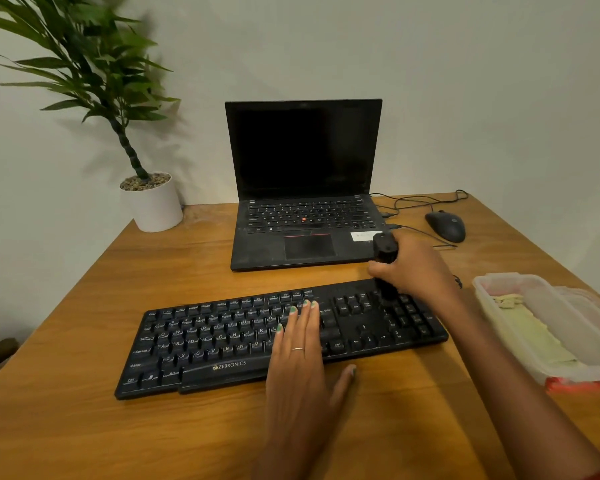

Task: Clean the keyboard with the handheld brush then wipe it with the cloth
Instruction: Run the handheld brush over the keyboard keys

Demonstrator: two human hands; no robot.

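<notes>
A black keyboard lies across the wooden desk in front of me. My left hand rests flat on its right-middle keys, fingers spread, holding nothing. My right hand is closed around a black handheld brush. The brush stands upright, its lower end touching the keys at the keyboard's upper right, near the number pad. A pale yellow-green cloth lies inside a clear plastic container at the right of the desk.
An open black laptop with a dark screen stands behind the keyboard. A black mouse and its cables lie at the back right. A potted plant in a white pot stands at the back left corner.
</notes>
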